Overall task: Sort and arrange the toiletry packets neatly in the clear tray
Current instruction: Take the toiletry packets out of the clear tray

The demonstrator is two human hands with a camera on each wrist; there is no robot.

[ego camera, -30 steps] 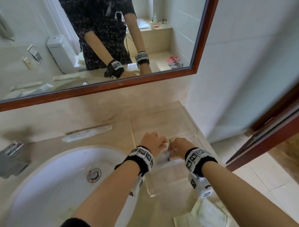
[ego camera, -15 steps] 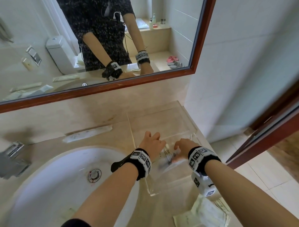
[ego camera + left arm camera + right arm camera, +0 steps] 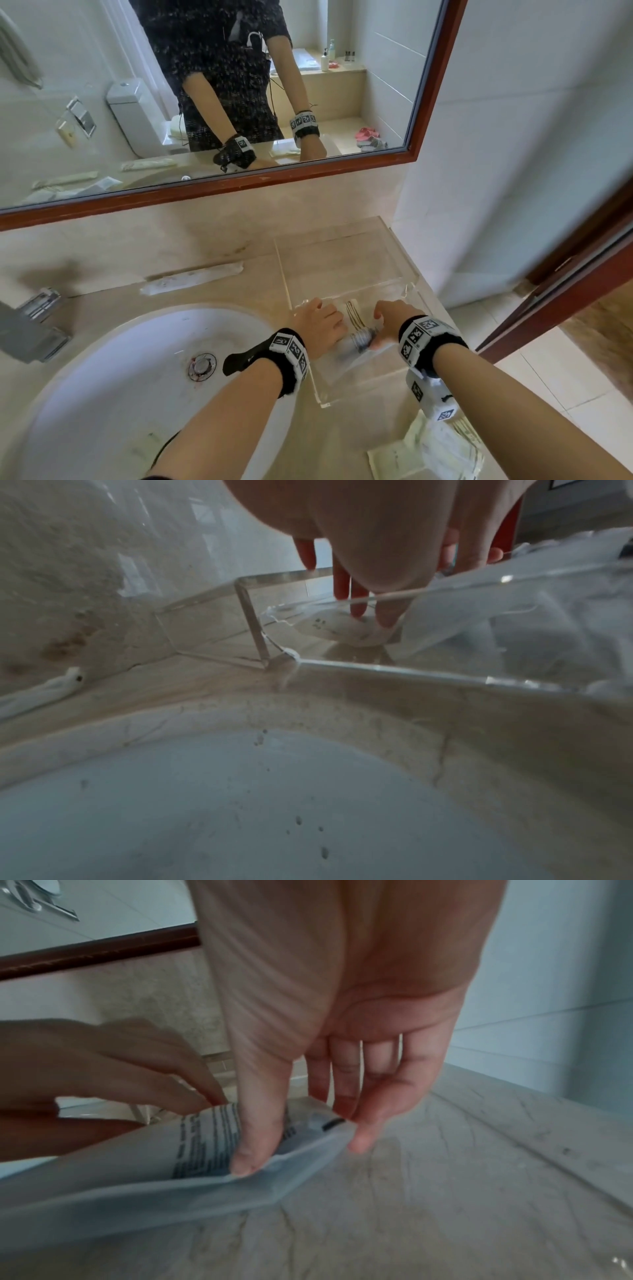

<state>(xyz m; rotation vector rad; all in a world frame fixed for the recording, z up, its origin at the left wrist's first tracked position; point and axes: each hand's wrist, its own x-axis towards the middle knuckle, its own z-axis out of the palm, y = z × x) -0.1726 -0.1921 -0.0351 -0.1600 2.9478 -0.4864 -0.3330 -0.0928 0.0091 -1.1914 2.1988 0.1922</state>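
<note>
The clear tray point(image 3: 342, 260) stands on the counter to the right of the sink, and both hands reach into its front section. My right hand point(image 3: 390, 318) pinches one end of a translucent printed packet point(image 3: 205, 1145) between thumb and fingers. That same striped packet point(image 3: 354, 317) lies between the two hands. My left hand point(image 3: 318, 322) points straight fingers point(image 3: 356, 610) down onto a white packet point(image 3: 342, 631) on the tray floor. The tray's divider wall point(image 3: 253, 626) stands just left of those fingers.
The white sink point(image 3: 102, 377) lies left of the tray, with the faucet point(image 3: 27, 325) at the far left. A long white packet point(image 3: 191, 277) lies behind the sink. More packets point(image 3: 428, 452) lie on the counter's front right corner. The wall and counter edge bound the right side.
The hands were closed together over the packet; they have since spread apart and sunk into the tray. The left fingers have straightened out.
</note>
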